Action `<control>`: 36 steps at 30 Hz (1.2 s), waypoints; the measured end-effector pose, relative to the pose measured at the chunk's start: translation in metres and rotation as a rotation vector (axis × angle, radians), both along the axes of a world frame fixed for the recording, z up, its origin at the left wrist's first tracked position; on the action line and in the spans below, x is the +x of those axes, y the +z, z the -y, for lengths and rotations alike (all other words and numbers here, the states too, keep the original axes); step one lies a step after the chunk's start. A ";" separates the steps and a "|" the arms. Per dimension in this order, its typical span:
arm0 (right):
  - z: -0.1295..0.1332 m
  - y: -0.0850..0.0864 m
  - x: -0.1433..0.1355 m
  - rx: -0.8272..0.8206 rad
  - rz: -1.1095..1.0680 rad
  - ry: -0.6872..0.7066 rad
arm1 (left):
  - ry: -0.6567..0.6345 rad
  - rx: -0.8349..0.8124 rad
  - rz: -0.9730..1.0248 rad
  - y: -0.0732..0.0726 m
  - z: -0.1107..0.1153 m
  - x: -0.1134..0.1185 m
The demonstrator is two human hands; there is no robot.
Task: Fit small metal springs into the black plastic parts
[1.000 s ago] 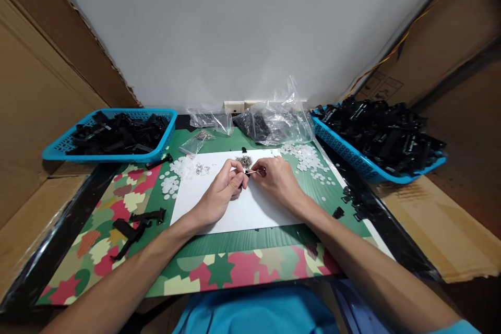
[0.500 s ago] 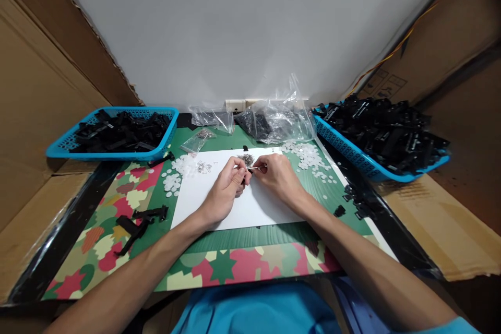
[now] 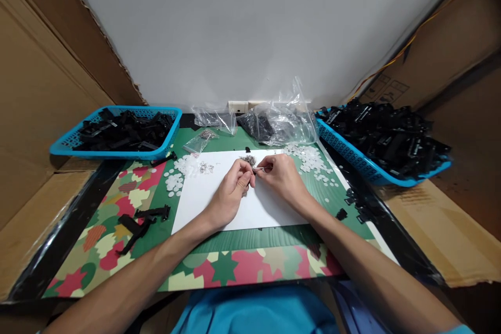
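Note:
Over the white sheet (image 3: 203,203), my left hand (image 3: 234,188) has its fingers curled round a small dark piece, mostly hidden by the fingers. My right hand (image 3: 279,175) pinches a thin metal tool, likely tweezers (image 3: 259,168), whose tip meets the left fingertips. Just beyond the hands lies a pile of tiny metal parts (image 3: 249,159). A looser group of small metal parts (image 3: 206,167) rests near the sheet's back left. White discs (image 3: 175,182) are scattered left of the sheet, and more white discs (image 3: 309,159) lie at its back right.
Blue baskets of black parts stand at the left (image 3: 115,155) and right (image 3: 352,159). Clear plastic bags (image 3: 282,125) lie at the back by the wall. Black parts (image 3: 136,227) rest on the patterned mat at left; small black clips (image 3: 358,203) sit at right.
The whole view has shifted slightly. My left fingers have curled in more around the small piece, while the tool in my right hand stays close to them.

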State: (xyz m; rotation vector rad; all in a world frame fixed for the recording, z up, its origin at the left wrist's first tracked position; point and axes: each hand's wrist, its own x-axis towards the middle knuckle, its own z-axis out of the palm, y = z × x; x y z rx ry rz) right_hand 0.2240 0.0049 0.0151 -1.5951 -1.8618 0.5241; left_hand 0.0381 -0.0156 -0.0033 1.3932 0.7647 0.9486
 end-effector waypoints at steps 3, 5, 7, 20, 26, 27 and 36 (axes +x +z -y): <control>-0.001 0.001 0.001 -0.017 -0.022 0.003 | 0.005 0.015 -0.010 0.001 0.001 -0.001; -0.001 0.001 0.000 -0.025 -0.023 0.009 | -0.001 0.020 -0.012 0.002 0.001 -0.001; -0.001 -0.001 0.000 -0.027 -0.021 0.014 | -0.013 0.016 -0.005 0.003 0.001 -0.002; 0.001 -0.003 0.003 0.019 -0.027 0.116 | -0.023 -0.034 0.047 -0.001 -0.003 -0.008; 0.000 0.003 0.008 -0.027 -0.051 0.148 | -0.039 -0.085 0.023 0.003 -0.002 -0.009; -0.001 0.003 0.010 -0.038 -0.059 0.152 | -0.041 -0.089 0.022 0.004 -0.002 -0.009; -0.004 0.002 0.013 -0.019 -0.045 0.169 | -0.040 -0.097 0.040 0.004 -0.003 -0.011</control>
